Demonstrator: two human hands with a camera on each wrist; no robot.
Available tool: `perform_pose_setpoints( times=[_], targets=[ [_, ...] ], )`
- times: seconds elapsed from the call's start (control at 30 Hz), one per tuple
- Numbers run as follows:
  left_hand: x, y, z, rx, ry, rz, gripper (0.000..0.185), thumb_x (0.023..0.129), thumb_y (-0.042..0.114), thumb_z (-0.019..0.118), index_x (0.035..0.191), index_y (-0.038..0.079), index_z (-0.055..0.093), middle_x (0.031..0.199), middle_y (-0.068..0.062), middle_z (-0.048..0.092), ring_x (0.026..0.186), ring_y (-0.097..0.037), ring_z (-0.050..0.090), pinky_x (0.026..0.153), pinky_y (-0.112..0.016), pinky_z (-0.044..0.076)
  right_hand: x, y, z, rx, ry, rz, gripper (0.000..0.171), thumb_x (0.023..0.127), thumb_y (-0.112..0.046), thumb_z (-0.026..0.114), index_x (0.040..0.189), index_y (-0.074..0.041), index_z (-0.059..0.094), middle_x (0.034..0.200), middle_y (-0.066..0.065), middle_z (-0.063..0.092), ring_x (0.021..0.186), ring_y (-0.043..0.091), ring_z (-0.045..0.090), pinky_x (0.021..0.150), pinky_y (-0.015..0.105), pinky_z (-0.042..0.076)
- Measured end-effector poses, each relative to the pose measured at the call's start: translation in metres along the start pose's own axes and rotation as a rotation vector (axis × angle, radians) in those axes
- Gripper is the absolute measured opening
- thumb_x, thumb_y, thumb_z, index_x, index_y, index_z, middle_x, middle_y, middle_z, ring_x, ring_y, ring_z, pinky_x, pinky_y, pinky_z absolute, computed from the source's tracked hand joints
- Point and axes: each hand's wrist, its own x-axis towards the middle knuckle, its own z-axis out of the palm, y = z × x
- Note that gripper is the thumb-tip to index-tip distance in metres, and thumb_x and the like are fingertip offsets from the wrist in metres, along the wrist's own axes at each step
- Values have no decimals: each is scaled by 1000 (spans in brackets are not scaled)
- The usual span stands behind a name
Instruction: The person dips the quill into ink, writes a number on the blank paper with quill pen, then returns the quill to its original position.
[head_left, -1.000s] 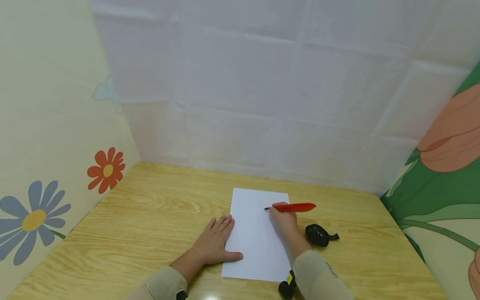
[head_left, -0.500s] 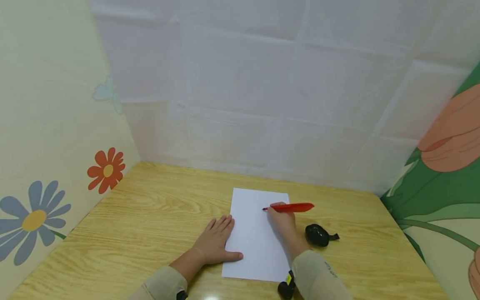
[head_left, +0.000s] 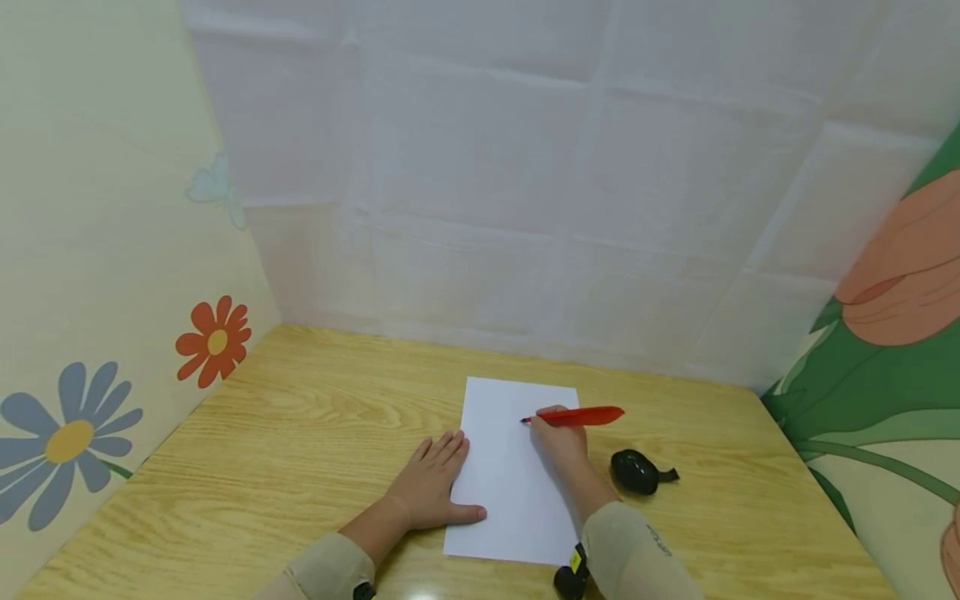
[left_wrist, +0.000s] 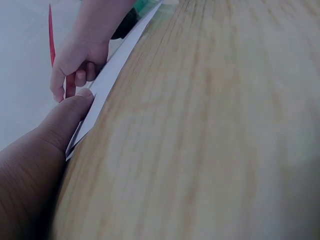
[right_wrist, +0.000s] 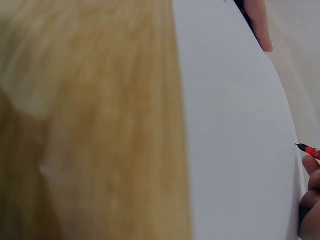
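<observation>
A white sheet of paper (head_left: 502, 492) lies on the wooden table. My left hand (head_left: 431, 483) rests flat across its left edge, fingers straight and thumb (left_wrist: 70, 112) on the sheet. On the right side, my right hand (head_left: 566, 450) pinches a red feather-shaped quill pen (head_left: 588, 415) between thumb and fingers. The pen leans over the upper part of the paper, its dark tip (right_wrist: 301, 147) pointing left. Whether the tip touches the paper I cannot tell. No clear mark shows on the sheet.
A glossy black rounded object with a short tab (head_left: 635, 472) sits on the table right of my right forearm. Black wrist gear (head_left: 572, 578) hangs by the right sleeve. A white cloth (head_left: 450, 183) backs the table, with flower-printed panels (head_left: 67, 442) at the sides.
My right hand has slid slightly left and a little toward me with the quill pen. The left hand and the paper stay put.
</observation>
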Motion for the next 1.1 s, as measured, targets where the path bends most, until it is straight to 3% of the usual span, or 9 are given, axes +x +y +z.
perform_pose_setpoints(
  times=[0.73, 1.1],
  targets=[
    [2, -2, 4, 2, 5, -1, 113, 77, 79, 56, 155, 3, 25, 163, -13, 21, 153, -30, 16, 124, -52, 10, 0, 4, 1, -39, -39, -26, 17, 85, -15, 68, 97, -3, 69, 93, 10, 70, 85, 20, 59, 80, 32, 51],
    [3, -4, 6, 9, 13, 4, 113, 77, 79, 56, 155, 3, 26, 163, -13, 21, 152, -30, 17, 123, -52, 10, -3, 3, 3, -38, -40, -53, 15, 84, -13, 67, 94, -2, 70, 88, 8, 70, 81, 18, 58, 75, 26, 48]
  ],
)
